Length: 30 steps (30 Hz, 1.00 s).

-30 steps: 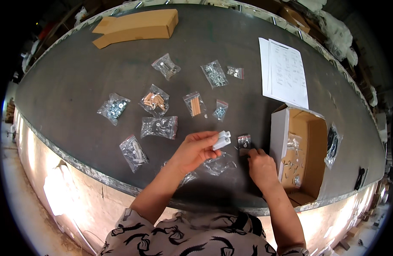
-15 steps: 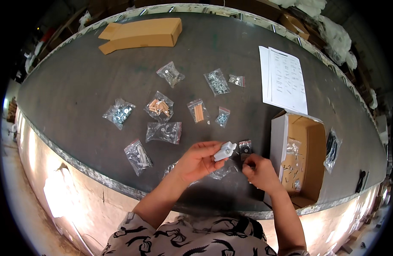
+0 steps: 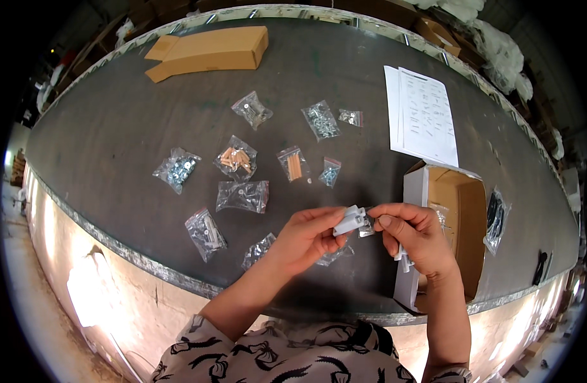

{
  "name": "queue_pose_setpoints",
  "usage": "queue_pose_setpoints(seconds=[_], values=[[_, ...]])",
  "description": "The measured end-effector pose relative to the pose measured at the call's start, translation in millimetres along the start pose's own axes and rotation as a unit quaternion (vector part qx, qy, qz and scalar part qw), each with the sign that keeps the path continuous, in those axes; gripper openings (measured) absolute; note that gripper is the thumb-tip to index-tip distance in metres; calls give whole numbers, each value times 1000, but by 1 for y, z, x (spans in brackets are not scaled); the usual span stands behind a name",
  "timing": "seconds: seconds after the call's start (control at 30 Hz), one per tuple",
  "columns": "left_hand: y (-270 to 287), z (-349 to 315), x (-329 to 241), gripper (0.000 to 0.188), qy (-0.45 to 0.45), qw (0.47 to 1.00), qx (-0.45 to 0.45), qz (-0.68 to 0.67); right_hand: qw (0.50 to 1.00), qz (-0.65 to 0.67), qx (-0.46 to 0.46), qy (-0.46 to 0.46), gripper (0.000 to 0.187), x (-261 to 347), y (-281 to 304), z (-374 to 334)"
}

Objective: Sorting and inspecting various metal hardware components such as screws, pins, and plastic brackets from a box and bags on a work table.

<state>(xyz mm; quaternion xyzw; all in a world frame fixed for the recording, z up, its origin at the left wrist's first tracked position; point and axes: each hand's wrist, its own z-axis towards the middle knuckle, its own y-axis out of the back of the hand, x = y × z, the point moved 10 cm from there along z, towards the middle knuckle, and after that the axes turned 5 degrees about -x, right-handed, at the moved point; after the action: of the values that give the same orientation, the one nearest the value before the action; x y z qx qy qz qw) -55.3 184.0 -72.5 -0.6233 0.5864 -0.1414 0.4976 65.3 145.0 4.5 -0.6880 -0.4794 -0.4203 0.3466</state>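
Observation:
White plastic fittings (image 3: pixel 349 221) are pinched between the thumb and fingers of my left hand (image 3: pixel 301 241), above the table. My right hand (image 3: pixel 421 237) is closed, its thumb and forefinger drawn together close beside those fittings. Another white plastic fitting (image 3: pixel 404 260) sticks out from under its curled fingers. What its fingertips pinch is too small to make out. A small clear bag (image 3: pixel 366 228) shows partly behind my hands. Two more clear bags, one at the left wrist (image 3: pixel 260 250) and one below the left fingers (image 3: pixel 335 256), lie on the table, partly covered.
An open cardboard box (image 3: pixel 413 255) with small hardware inside stands at the right, partly behind my right hand. Clear bags of wooden dowels (image 3: pixel 237 158), screws (image 3: pixel 320 120) and other hardware lie further off. Paper sheets (image 3: pixel 423 115), a flattened carton (image 3: pixel 207 50) and a bag of black parts (image 3: pixel 496 222) lie around.
My right hand has risen and come in close to the fittings in my left hand. A white fitting now shows under its fingers. My left hand has shifted slightly right.

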Motion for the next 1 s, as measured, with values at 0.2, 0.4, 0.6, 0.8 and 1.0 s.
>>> queue_pose_setpoints(seconds=[0.2, 0.4, 0.6, 0.8, 1.0], values=[[-4, -1, -5, 31, -29, 996, -33, 79, 999, -40, 18, 18, 16, 8, -1, 6], [-10, -8, -16, 30, -92, 983, -45, 155, 979, -205, 8, 3, 12, 16, -3, 5], [-13, -8, -18, 28, -115, 975, -47, 185, 909, -369, 11, 192, 11, 48, -21, -4], [-14, -10, -19, 27, -135, 968, -50, 205, 843, -473, 31, 254, 12, 57, -41, -10], [-16, -11, -22, 26, -140, 959, -49, 243, 804, -513, 45, 297, 8, 58, -54, -13]])
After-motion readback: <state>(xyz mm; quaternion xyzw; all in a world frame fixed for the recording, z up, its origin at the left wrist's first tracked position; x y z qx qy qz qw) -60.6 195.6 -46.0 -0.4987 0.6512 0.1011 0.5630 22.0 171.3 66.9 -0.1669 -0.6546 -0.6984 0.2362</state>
